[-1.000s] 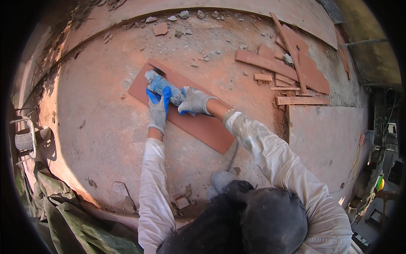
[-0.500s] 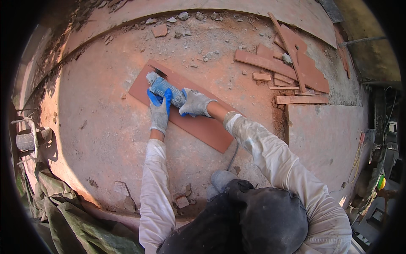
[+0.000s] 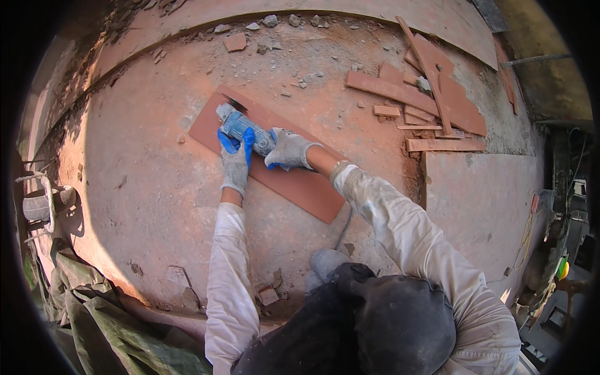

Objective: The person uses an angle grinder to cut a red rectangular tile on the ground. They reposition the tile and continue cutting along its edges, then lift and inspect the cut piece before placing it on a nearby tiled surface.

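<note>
A long reddish tile point(image 3: 300, 184) lies slantwise on the dusty floor. A blue-grey angle grinder point(image 3: 240, 127) rests on its far left end, its disc at the tile's upper edge. My left hand point(image 3: 235, 162), in a grey glove with blue fingers, grips the grinder's body from the near side. My right hand point(image 3: 289, 150), gloved the same way, holds the grinder's rear handle. Both sleeves are white and dusty. My dark trouser knee point(image 3: 375, 325) fills the lower middle of the view.
Cut tile strips and offcuts point(image 3: 431, 106) lie heaped at the far right. Rubble bits point(image 3: 236, 42) line the far edge. A green tarp point(image 3: 106, 319) is bunched at the lower left. A cable point(image 3: 342, 228) runs under my right arm. A laid tile panel point(image 3: 481, 194) sits right.
The grinder and both hands have shifted very slightly along the tile toward its far left end; otherwise the scene is the same.
</note>
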`<act>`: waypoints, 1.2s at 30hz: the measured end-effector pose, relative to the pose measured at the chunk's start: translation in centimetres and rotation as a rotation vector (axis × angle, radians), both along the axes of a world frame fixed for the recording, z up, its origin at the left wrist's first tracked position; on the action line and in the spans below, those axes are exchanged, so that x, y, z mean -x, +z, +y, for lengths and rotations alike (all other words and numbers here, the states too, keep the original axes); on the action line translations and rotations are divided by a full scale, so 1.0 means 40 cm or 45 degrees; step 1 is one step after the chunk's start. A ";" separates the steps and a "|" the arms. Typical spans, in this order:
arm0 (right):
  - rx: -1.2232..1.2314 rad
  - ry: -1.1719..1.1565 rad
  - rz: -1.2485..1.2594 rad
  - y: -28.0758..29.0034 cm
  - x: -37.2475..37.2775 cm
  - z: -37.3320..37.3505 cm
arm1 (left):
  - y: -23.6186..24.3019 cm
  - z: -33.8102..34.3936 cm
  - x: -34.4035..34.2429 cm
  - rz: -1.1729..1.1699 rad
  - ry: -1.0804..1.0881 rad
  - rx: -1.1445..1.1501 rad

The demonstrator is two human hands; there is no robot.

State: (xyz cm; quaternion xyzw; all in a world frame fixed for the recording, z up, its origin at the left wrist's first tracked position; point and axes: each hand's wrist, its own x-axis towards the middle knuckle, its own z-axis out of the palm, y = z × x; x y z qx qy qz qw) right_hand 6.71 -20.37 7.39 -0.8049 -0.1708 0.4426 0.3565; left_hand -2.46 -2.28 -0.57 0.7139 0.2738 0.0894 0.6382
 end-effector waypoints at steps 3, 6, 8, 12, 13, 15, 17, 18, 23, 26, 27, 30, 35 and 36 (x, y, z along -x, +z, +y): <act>-0.001 0.007 0.004 0.001 -0.001 -0.001 | -0.002 -0.001 -0.001 -0.039 -0.001 0.005; 0.012 0.029 -0.027 0.000 0.000 -0.003 | 0.006 -0.003 0.003 -0.018 -0.014 -0.035; 0.020 0.036 -0.088 0.001 0.006 -0.006 | 0.012 -0.006 0.008 0.018 -0.012 -0.075; -0.001 -0.009 -0.009 0.005 0.013 -0.012 | 0.016 -0.011 0.009 -0.041 -0.015 0.025; 0.010 0.003 -0.021 0.006 0.013 -0.011 | 0.015 -0.012 0.009 -0.039 -0.006 0.017; 0.018 0.015 -0.026 0.007 0.013 -0.011 | 0.012 -0.011 0.009 -0.040 0.001 0.013; 0.020 0.012 -0.015 0.006 0.011 -0.012 | 0.010 -0.012 0.008 -0.012 0.008 0.022; 0.009 0.000 -0.018 0.005 0.010 -0.012 | 0.011 -0.012 0.007 -0.037 0.005 0.017; 0.016 -0.008 0.010 0.003 0.007 -0.011 | 0.029 -0.015 0.006 -0.023 0.000 -0.023; 0.023 -0.013 0.034 0.007 0.007 -0.012 | 0.037 -0.020 0.004 -0.039 0.032 0.033; 0.018 -0.014 0.029 0.009 0.008 -0.013 | 0.039 -0.021 0.005 -0.022 0.031 0.029; 0.009 -0.011 0.003 0.014 0.017 -0.018 | 0.037 -0.023 0.010 0.014 0.034 0.026; -0.008 -0.001 0.000 0.023 0.029 -0.026 | 0.032 -0.029 0.015 -0.043 0.062 0.029; -0.015 -0.001 -0.005 0.025 0.031 -0.026 | 0.034 -0.028 0.016 -0.040 0.057 0.033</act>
